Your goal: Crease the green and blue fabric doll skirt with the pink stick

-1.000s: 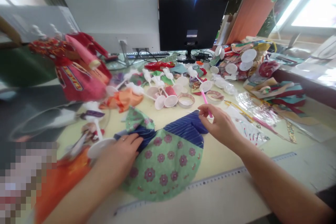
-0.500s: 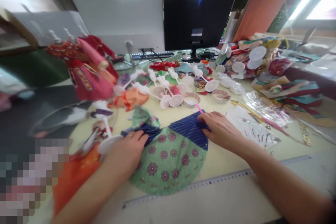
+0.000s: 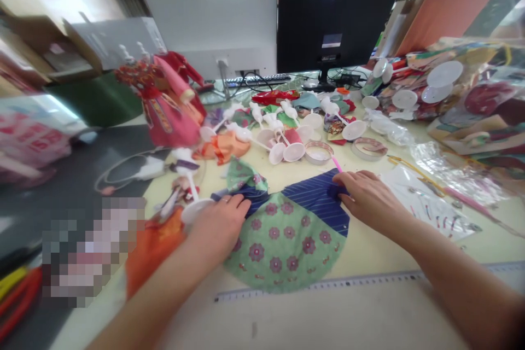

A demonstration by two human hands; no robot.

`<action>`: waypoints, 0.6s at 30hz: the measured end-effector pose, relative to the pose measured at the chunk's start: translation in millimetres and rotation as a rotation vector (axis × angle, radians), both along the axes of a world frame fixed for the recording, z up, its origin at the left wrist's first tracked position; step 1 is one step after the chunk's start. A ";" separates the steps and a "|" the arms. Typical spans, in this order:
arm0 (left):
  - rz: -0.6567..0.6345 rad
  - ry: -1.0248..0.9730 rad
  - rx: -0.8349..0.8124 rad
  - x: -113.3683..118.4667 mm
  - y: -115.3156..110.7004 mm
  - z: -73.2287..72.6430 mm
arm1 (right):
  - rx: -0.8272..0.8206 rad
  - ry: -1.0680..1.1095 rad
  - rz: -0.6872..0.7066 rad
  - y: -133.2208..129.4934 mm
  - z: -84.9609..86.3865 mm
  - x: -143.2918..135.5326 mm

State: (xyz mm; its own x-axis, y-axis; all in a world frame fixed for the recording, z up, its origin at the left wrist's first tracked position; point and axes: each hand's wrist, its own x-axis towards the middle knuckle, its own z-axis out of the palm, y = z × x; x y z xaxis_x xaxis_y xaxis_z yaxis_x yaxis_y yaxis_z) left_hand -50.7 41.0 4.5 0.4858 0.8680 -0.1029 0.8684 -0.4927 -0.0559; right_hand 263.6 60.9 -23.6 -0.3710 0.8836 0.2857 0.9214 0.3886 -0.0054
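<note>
A small doll dress [image 3: 283,240] lies spread on the table between my hands, its green rounded part printed with purple flowers. Navy pinstriped pieces [image 3: 315,197] join it along the upper side, and a green flowered flap [image 3: 245,176] is bunched at the upper left. My left hand [image 3: 225,221], a ring on one finger, presses its bent fingers together over the left navy piece; its thumb is hidden. At the right navy corner, my right hand [image 3: 367,197] pinches folded cloth. From its fingers a thin pink stick [image 3: 337,163] pokes out.
White doll stands [image 3: 294,151] and cloth scraps lie beyond the dress, beside two tape rolls [image 3: 319,152]. A ruler [image 3: 287,288] runs along the near side. Orange cloth [image 3: 153,251] is at left, a bag of small red parts [image 3: 429,202] at right. Two monitors [image 3: 336,22] stand behind.
The camera view has turned left, so everything sits farther right. Both hands stay on the same navy parts of the dress. Red-and-yellow handles have come into view at lower left.
</note>
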 end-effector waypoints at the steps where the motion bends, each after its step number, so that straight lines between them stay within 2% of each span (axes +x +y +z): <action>1: 0.003 0.000 -0.002 0.3 -0.2 0.3 | 0.010 0.000 -0.002 0.2 -0.4 0.3; 11: -0.005 -0.010 0.029 2.4 -1.4 -0.1 | -0.013 -0.027 -0.050 1.3 1.8 -1.3; 18: 0.001 0.007 0.046 3.1 -1.6 -0.6 | 0.135 0.092 -0.072 -1.5 9.2 -7.3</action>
State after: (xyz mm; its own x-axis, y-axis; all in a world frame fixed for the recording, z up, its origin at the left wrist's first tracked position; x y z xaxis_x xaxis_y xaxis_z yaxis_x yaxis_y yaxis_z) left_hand -47.6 39.3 3.9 0.4844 0.8723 -0.0664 0.8684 -0.4887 -0.0845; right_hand 256.3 59.4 -14.4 -0.2751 0.8581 0.4336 0.9447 0.3249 -0.0436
